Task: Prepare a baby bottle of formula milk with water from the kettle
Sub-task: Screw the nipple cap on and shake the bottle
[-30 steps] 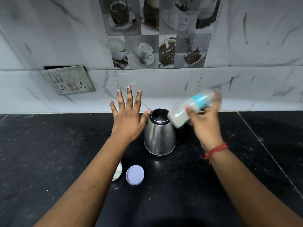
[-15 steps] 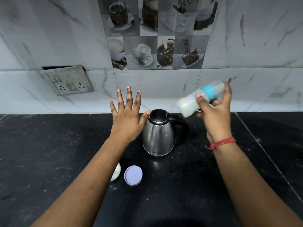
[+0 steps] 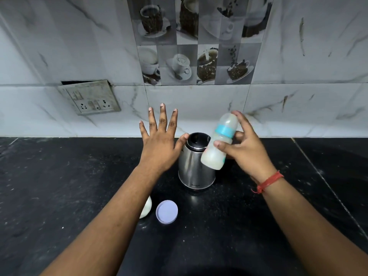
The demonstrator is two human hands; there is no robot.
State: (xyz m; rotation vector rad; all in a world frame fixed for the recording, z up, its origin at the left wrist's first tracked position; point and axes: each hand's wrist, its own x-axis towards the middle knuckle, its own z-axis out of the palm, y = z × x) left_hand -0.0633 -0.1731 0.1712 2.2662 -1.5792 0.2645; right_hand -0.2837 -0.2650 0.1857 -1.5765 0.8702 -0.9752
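The right hand [image 3: 249,150] gripped the capped baby bottle [image 3: 219,142], tilted above the electric kettle [image 3: 196,162], probably to mix the milky formula (capped against spills). The left hand [image 3: 161,142] hovered, fingers spread, beside the kettle.

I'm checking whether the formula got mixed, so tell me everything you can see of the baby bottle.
The baby bottle is translucent plastic with a light blue collar ring and a clear cap over the top. Milky white liquid fills its lower body. It is held in the air, tilted, cap end up and toward the wall, in front of the steel kettle. Only the right hand touches it, its fingers and thumb curled around it.
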